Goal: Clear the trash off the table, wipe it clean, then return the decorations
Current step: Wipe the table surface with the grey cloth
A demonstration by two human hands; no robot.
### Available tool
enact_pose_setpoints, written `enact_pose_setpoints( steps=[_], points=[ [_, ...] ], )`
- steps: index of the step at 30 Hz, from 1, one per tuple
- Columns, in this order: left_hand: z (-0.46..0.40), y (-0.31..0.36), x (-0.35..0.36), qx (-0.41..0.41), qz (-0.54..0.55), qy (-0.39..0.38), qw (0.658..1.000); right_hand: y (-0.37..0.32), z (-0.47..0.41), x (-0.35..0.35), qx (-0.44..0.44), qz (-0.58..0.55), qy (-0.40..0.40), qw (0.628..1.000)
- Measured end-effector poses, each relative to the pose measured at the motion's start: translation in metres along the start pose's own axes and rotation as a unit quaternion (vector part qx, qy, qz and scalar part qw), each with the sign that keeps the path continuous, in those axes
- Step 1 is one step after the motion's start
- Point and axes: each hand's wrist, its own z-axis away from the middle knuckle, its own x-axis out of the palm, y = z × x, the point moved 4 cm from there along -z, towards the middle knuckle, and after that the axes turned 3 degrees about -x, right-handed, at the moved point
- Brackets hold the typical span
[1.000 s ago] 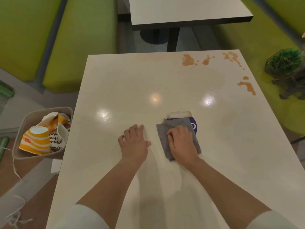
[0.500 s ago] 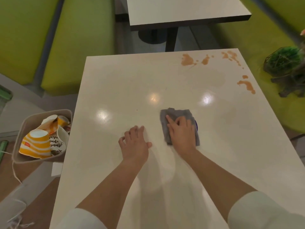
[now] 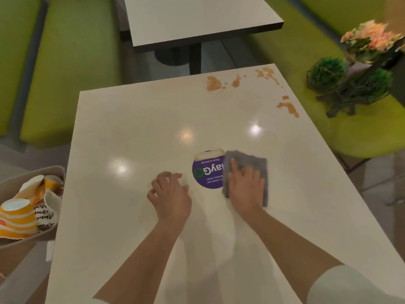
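Pressing the gray cloth [image 3: 252,170] flat with spread fingers, the right hand [image 3: 245,185] scrubs the table [image 3: 131,132], while the left hand [image 3: 169,194], loosely curled and empty, leans there for balance.

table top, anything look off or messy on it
Yes. Orange-brown stains spatter the table's far right corner, not wiped yet. The round purple sticker has its far edge peeled and curled.

Near the table's [image 3: 131,119] middle, a purple round sticker [image 3: 208,172] reads upside down — "ayGo", "Clean as you go" — smaller print unclear.
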Motion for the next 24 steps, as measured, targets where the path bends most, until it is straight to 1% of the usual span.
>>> enact_pose_setpoints(
  steps=[1,3,4,5,6,9,10,11,12,13,14,15,17,18,19,20,21,24],
  points=[
    [0.001,0.010,0.001,0.008,0.003,-0.007,1.000,-0.010,0.012,0.000,-0.059,-0.004,0.014,0.998],
    [0.000,0.032,0.006,0.028,-0.006,-0.043,0.999,-0.007,0.028,0.003,-0.189,-0.001,0.022,0.982],
    [0.000,0.043,0.009,0.037,0.004,-0.058,0.998,0.009,0.025,0.002,-0.222,-0.005,0.019,0.975],
    [0.001,0.056,0.012,0.044,0.021,-0.065,0.997,0.031,0.015,-0.003,-0.222,-0.004,0.022,0.975],
    [0.002,0.059,0.012,0.047,0.041,-0.070,0.996,0.048,0.004,-0.008,-0.189,-0.001,0.024,0.982],
    [0.009,0.089,0.022,0.054,0.084,-0.076,0.992,0.115,-0.032,-0.013,-0.019,0.017,0.018,1.000],
    [0.011,0.096,0.025,0.055,0.102,-0.080,0.990,0.126,-0.036,-0.015,0.028,0.021,0.032,0.999],
    [0.013,0.107,0.028,0.055,0.122,-0.082,0.988,0.134,-0.040,-0.017,0.054,0.029,0.054,0.997],
    [0.013,0.116,0.031,0.048,0.147,-0.082,0.985,0.135,-0.041,-0.017,0.056,0.029,0.059,0.996],
    [0.013,0.122,0.033,0.042,0.169,-0.082,0.981,0.127,-0.038,-0.015,0.032,0.018,0.053,0.998],
    [0.013,0.132,0.035,0.033,0.187,-0.080,0.979,0.120,-0.036,-0.013,-0.016,0.001,0.038,0.999],
    [0.012,0.137,0.037,0.031,0.193,-0.078,0.978,0.109,-0.030,-0.010,-0.083,-0.018,0.024,0.996],
    [0.007,0.155,0.039,0.044,0.180,-0.072,0.980,0.101,-0.023,-0.008,-0.221,-0.041,-0.025,0.974],
    [0.003,0.168,0.041,0.056,0.170,-0.069,0.981,0.110,-0.028,-0.008,-0.276,-0.039,-0.049,0.959],
    [-0.001,0.179,0.043,0.063,0.164,-0.067,0.982,0.124,-0.038,-0.007,-0.307,-0.037,-0.056,0.949],
    [-0.005,0.187,0.045,0.067,0.158,-0.068,0.983,0.138,-0.051,-0.007,-0.309,-0.035,-0.066,0.948],
    [-0.008,0.198,0.048,0.067,0.154,-0.068,0.983,0.157,-0.070,-0.008,-0.286,-0.035,-0.066,0.955],
    [-0.010,0.216,0.058,0.068,0.131,-0.070,0.987,0.200,-0.118,-0.015,-0.179,-0.038,-0.060,0.981]
  ],
)
